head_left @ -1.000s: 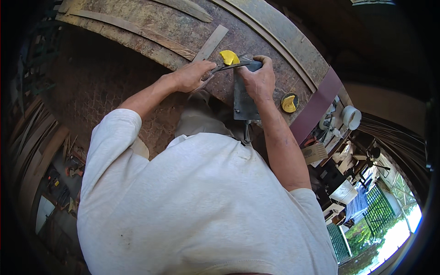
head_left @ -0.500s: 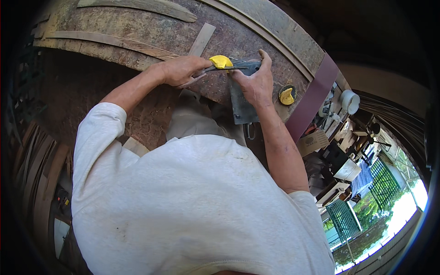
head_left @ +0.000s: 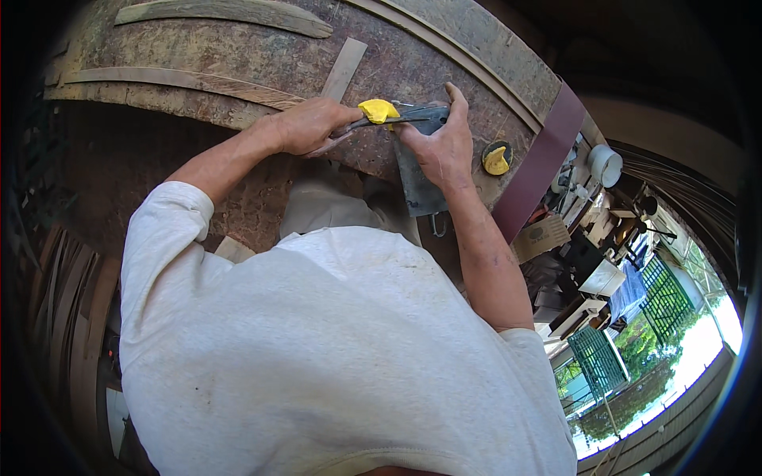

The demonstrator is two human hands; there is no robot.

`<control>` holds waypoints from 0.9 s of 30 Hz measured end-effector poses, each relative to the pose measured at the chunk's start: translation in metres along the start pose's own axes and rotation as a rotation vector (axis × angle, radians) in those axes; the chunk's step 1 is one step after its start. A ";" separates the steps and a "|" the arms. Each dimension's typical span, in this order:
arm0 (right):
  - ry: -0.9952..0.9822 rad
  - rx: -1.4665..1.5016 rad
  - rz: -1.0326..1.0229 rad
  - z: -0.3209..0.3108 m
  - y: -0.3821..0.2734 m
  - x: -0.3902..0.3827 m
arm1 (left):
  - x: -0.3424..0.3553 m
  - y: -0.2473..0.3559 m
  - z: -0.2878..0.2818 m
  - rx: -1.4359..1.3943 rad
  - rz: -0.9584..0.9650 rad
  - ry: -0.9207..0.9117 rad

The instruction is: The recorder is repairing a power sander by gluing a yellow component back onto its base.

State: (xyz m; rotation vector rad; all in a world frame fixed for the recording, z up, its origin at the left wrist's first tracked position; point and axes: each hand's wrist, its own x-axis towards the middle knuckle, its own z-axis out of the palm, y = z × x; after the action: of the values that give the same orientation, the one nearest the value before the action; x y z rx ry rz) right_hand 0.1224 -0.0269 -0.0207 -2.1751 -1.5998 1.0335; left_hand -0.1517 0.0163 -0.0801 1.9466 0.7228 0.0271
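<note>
My left hand [head_left: 311, 127] is closed round the handle of a dark, thin-bladed tool [head_left: 403, 120], which looks like a putty knife. A bright yellow lump of putty-like paste [head_left: 378, 110] sits on it, close to my fingers. My right hand [head_left: 440, 151] grips a flat grey plate [head_left: 417, 184] by its upper part, thumb on the near face and a finger reaching up past its edge. The blade lies across the top of the plate. Right of my right hand, a small dark round container or lid [head_left: 497, 158] on the bench bears more yellow paste.
The worn workbench [head_left: 238, 47] carries a curved wooden piece [head_left: 226, 13], a long thin strip [head_left: 171, 77] along its near edge and a short slat [head_left: 344, 70]. A maroon strip [head_left: 543, 163] hangs over its right end. Beyond stand a white tub [head_left: 606, 165] and clutter.
The view has shifted slightly, so the bench pieces sit a little further left. Both hands keep their grips, and the blade stays at the plate's top.
</note>
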 end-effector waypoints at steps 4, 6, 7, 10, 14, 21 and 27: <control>-0.007 0.012 0.007 0.000 -0.003 -0.001 | -0.001 -0.002 0.006 -0.034 -0.012 0.003; -0.021 0.002 0.027 -0.002 -0.006 -0.001 | -0.002 -0.001 0.005 -0.041 -0.017 0.003; -0.022 0.001 0.027 -0.002 -0.005 -0.001 | -0.003 0.000 0.004 -0.021 -0.010 0.016; -0.019 -0.015 0.010 -0.001 -0.003 0.000 | -0.006 0.004 0.000 0.004 0.005 0.039; -0.020 0.029 0.014 -0.003 -0.002 0.003 | -0.010 0.011 -0.002 0.021 -0.006 0.074; -0.030 0.024 0.013 -0.002 -0.002 0.002 | -0.009 0.002 0.025 0.038 0.025 0.228; -0.016 -0.009 0.021 -0.006 -0.008 -0.001 | -0.004 0.011 -0.003 0.118 -0.035 0.066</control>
State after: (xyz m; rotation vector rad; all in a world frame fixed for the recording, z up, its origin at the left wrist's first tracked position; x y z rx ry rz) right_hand 0.1208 -0.0238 -0.0116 -2.1993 -1.5951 1.0543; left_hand -0.1507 0.0134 -0.0689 2.0531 0.8183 0.0276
